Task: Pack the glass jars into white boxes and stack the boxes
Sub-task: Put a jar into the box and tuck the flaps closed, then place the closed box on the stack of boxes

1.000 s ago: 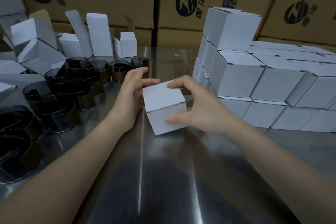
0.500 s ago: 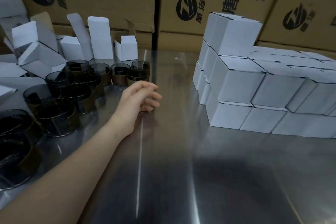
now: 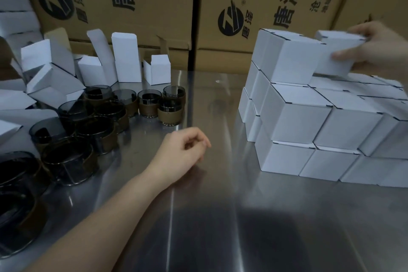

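Box [image 3: 337, 57], white, closed, tilted, gripped in right hand [image 3: 375, 48], left hand [image 3: 183, 150] loosely curled, empty

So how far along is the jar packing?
Done: a stack of closed white boxes at right. In hand: the right hand holds another box at the stack's top tier; left hand idle. Left: many glass jars unboxed, open empty boxes behind them.

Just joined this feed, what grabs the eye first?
The stack of white boxes on the right, where the right hand grips a closed white box beside the top one. On the left, dark glass jars crowd the steel table; the left hand rests empty mid-table.
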`<state>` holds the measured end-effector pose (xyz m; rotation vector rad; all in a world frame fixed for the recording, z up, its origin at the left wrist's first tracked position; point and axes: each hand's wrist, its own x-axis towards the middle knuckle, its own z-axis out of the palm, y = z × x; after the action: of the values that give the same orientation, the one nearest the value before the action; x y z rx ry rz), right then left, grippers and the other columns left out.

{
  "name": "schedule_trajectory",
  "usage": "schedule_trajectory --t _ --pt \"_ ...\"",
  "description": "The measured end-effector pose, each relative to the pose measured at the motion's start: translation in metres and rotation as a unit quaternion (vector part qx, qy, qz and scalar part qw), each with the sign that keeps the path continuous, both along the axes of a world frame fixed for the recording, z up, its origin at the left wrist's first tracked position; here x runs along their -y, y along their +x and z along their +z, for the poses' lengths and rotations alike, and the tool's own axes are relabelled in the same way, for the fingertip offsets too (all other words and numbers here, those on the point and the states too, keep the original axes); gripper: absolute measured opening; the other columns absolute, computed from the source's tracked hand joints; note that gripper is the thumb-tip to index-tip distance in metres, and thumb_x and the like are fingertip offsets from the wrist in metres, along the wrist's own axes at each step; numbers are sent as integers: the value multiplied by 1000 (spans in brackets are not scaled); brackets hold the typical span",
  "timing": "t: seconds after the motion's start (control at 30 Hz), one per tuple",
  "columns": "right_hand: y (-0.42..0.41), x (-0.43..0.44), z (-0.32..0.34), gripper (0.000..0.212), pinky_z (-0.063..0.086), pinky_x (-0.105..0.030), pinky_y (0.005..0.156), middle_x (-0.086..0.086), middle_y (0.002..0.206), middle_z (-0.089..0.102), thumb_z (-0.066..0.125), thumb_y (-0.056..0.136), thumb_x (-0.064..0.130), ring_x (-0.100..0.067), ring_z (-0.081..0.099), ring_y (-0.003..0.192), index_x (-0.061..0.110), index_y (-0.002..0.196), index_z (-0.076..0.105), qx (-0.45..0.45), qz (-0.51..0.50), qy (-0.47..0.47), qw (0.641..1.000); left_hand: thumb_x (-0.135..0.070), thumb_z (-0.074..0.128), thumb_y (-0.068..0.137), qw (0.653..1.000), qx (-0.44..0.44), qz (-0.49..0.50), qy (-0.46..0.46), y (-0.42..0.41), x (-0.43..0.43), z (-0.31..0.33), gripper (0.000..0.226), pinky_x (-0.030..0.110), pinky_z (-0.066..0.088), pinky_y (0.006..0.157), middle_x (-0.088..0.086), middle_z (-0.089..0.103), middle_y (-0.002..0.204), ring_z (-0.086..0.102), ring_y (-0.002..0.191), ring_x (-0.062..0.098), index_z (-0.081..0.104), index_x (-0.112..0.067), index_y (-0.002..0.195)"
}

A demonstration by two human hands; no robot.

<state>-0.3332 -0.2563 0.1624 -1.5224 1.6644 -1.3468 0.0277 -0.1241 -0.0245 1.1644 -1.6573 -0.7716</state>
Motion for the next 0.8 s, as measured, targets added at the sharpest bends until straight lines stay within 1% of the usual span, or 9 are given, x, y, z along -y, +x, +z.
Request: schedule_trajectory --t 0.03,0.13,0.27,0.37,0.43,0.5,0.63,0.7,0.8 --pt "-2 0 2 72 50 -48 93 -4 139 42 80 74 4 -30 55 116 18 136 46 -6 5 27 1000 -3 61 90 999 47 -3 -20 -2 -2 0 19 28 43 61 6 61 62 52 56 11 68 -15 78" --pt "1 13 -3 69 50 -47 92 -7 141 42 73 79 -1 -30 54 118 16 138 43 30 19 23 999 -19 60 88 979 186 -39 -69 -8 -13 2 10 31 48 63 -5 58 59 52 58 10 66 -21 81" --pt "-5 26 -9 66 50 -45 89 -8 135 47 68 81 -6 -30 53 118 16 138 45 66 32 44 996 -33 49 86 952 274 -84 -110 -23 -29 12 15 31 46 67 -13 47 58 47 63 9 61 -25 87" --pt "-9 29 -6 64 54 -42 84 -4 123 52 66 81 -7 -29 54 115 18 137 46 76 45 43 995 -30 47 88 937 301 -120 -131 -34 -37 13 15 35 48 70 -8 55 68 56 73 18 61 -24 90" --pt "-6 24 -6 62 60 -35 69 -2 117 53 64 83 -7 -26 56 111 19 136 46 90 52 48 993 -28 46 89 932 310 -134 -135 -38 -38 13 15 37 48 71 -5 60 75 57 76 21 60 -24 91" --pt "-5 23 -7 60 60 -30 61 -2 117 54 61 85 -8 -23 56 108 19 136 46 99 71 47 991 -26 47 90 931 309 -136 -137 -38 -38 12 14 37 48 72 -4 60 76 57 77 21 61 -23 92" --pt "4 21 -8 57 61 -31 67 -4 124 53 55 86 -11 -24 56 109 21 132 47 107 99 56 988 -26 49 89 937 295 -131 -137 -36 -37 12 15 36 47 71 -10 50 69 55 74 19 63 -22 92" --pt "8 20 -7 55 55 -34 71 -7 130 52 54 86 -12 -28 56 112 24 127 48 115 103 58 986 -27 49 89 937 295 -127 -135 -36 -37 12 16 35 47 71 -11 48 68 55 73 18 64 -22 92" --pt "14 18 -6 53 49 -34 69 -5 122 55 53 86 -11 -25 57 104 25 125 48 128 101 56 985 -28 48 88 937 297 -126 -135 -36 -36 11 16 34 47 70 -11 46 68 54 72 17 64 -23 92"
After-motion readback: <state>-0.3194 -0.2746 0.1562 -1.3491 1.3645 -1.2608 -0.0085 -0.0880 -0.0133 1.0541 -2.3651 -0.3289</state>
